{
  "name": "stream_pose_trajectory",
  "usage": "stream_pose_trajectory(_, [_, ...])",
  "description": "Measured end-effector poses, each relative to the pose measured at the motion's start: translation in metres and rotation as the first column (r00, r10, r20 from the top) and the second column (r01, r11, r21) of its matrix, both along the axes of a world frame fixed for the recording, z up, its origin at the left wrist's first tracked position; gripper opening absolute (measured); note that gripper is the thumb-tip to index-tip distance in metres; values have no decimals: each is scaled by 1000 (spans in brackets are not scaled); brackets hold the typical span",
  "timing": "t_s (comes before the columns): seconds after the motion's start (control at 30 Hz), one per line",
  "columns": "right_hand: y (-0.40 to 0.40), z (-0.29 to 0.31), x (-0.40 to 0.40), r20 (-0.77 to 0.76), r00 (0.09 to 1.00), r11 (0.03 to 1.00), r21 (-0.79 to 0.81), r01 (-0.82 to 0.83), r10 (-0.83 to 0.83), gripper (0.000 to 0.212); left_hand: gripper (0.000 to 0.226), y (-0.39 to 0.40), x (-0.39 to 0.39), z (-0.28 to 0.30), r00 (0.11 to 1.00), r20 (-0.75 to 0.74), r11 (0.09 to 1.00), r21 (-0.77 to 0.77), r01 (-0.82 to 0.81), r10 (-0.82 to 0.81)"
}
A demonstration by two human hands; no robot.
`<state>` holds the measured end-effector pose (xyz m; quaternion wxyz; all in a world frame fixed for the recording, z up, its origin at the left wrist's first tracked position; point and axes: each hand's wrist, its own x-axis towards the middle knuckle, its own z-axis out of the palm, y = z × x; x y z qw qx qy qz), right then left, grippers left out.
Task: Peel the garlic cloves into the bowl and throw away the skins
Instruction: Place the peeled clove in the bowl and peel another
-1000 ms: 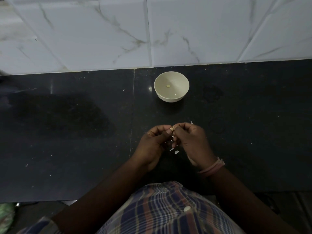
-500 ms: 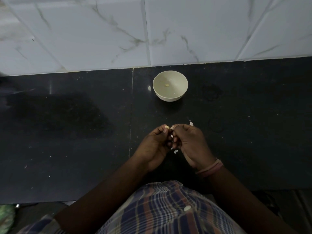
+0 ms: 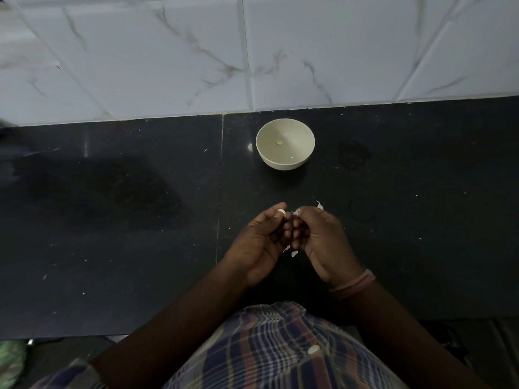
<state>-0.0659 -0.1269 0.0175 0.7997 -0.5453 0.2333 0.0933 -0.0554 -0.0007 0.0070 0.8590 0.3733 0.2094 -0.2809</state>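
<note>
A small pale garlic clove [image 3: 281,212] sits pinched at the fingertips of my left hand [image 3: 261,242]. Just to its right, my right hand [image 3: 320,240] pinches a thin shred of white skin [image 3: 295,212]. The two hands are close together over the black counter, fingers curled toward each other. A cream bowl [image 3: 285,160] stands beyond them near the wall, with one peeled clove [image 3: 279,142] on its bottom. Loose skin flakes lie on the counter: one [image 3: 320,205] behind my right hand, others [image 3: 293,254] below the hands.
The black stone counter [image 3: 112,220] has a seam running left of my hands and ends at a white marble-tiled wall [image 3: 168,66]. Its front edge is close to my checked shirt [image 3: 280,349]. Something green [image 3: 11,360] shows at the bottom left, below the counter.
The hands have drawn slightly apart: the clove stays with my left hand, the skin shred has come away in my right. The hands sit a little farther toward the bowl.
</note>
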Motion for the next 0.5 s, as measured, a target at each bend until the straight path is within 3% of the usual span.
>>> stream_pose_trajectory(0.1, [-2,0,1,-19,999,992,-118,36,-39,25,20,1,-1,2,1000,13,1000,-16,-12,12])
stream_pose_trajectory(0.2, [-5,-5,2,4,1000,921,-388,24,-25,36,26,1,-2,1,998,51,998,36,-41,40])
stream_pose_trajectory(0.3, [-10,-9,1,91,995,810,-587,21,40,19,21,2,-3,-1,993,108,988,139,-68,53])
stream_pose_trajectory(0.37, [-11,-9,-1,139,986,753,-658,24,90,8,19,3,-5,-2,986,153,973,213,-90,58])
stream_pose_trajectory(0.5, [-13,-5,-2,215,964,689,-723,48,159,10,18,6,-7,-2,972,232,934,334,-128,50])
